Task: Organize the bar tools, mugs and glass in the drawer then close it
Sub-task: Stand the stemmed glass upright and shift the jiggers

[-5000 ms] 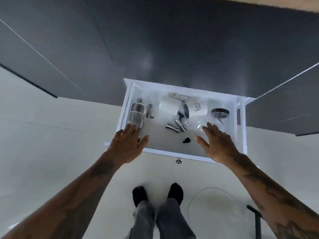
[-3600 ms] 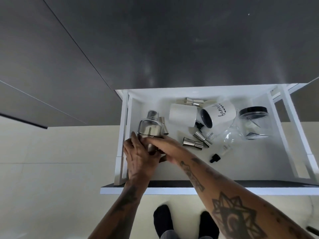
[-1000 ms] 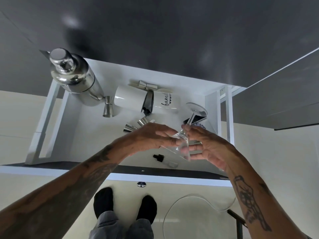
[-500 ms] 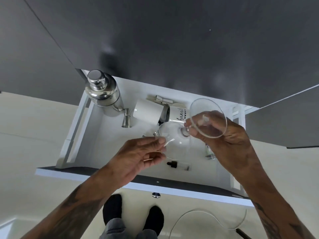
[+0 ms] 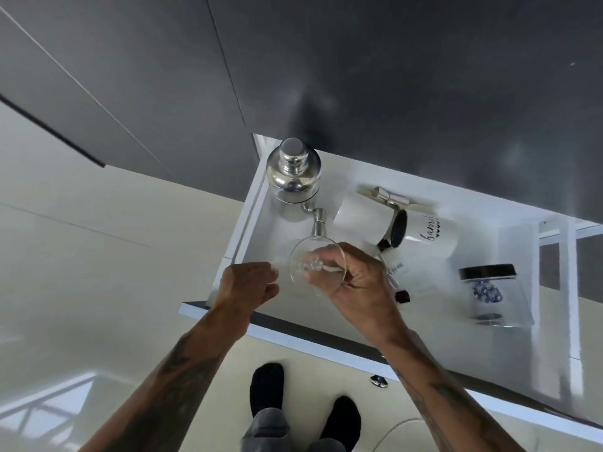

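The white drawer (image 5: 293,334) stands pulled out below me. My right hand (image 5: 355,285) grips a clear stemmed glass (image 5: 313,256) by its stem, base toward me, over the drawer's left front part. My left hand (image 5: 248,285) is curled beside the glass bowl at the drawer's left wall; whether it touches the glass I cannot tell. A steel cocktail shaker (image 5: 293,172) stands upright in the back left corner, a steel jigger (image 5: 319,220) in front of it. Two white mugs (image 5: 362,220) (image 5: 424,230) lie on their sides, mouth to mouth.
A clear jar with a black lid (image 5: 489,288) lies at the right of the drawer. A small dropper bottle (image 5: 403,295) lies near my right wrist, another jigger (image 5: 388,197) behind the mugs. Dark cabinet fronts (image 5: 359,76) rise behind. My feet (image 5: 267,386) stand on pale floor below the drawer knob (image 5: 378,381).
My right hand has carried the glass left and lower, from above the mugs to the drawer's left front. My left hand has moved left and curled tighter.
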Demonstrator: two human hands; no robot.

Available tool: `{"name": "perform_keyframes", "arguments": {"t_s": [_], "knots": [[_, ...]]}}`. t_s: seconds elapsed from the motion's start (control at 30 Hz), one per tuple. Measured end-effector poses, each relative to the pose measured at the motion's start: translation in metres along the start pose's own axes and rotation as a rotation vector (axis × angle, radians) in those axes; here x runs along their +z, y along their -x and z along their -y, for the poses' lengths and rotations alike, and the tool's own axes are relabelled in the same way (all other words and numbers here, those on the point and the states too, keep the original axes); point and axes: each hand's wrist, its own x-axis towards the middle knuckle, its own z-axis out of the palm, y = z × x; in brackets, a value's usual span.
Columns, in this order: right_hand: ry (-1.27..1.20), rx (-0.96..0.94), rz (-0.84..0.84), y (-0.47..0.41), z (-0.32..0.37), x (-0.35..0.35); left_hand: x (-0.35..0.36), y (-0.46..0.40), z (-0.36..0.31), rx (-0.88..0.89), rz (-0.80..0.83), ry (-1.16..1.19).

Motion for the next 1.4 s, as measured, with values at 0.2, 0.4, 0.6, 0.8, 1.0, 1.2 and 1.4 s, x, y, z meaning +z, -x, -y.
{"name": "perform_keyframes", "arguments": {"t_s": [0.2, 0.4, 0.6, 0.8, 1.0, 1.2, 1.4], "knots": [[-0.036, 0.043, 0.053, 0.000, -0.017, 0.050, -0.033, 0.025, -0.014, 0.141, 0.000, 0.079], [0.014, 0.064, 0.075, 0.007, -0.033, 0.071, -0.047, 0.030, -0.010, 0.207, -0.022, -0.031], [0.084, 0.189, 0.180, 0.007, -0.041, 0.058, -0.045, 0.019, -0.004, 0.199, -0.042, -0.076], [-0.585, 0.678, 0.079, 0.006, -0.013, 0.022, -0.047, 0.020, -0.008, 0.208, -0.049, -0.120], [-0.504, 0.673, 0.077, 0.014, -0.009, 0.038, -0.051, 0.018, -0.012, 0.208, -0.047, -0.167], [-0.475, 0.725, 0.144, 0.018, -0.010, 0.026, -0.047, 0.022, -0.021, 0.232, -0.076, -0.414], [0.096, 0.590, -0.260, 0.007, -0.052, -0.073, 0.024, 0.040, -0.049, 0.975, -0.196, -0.836]]}}
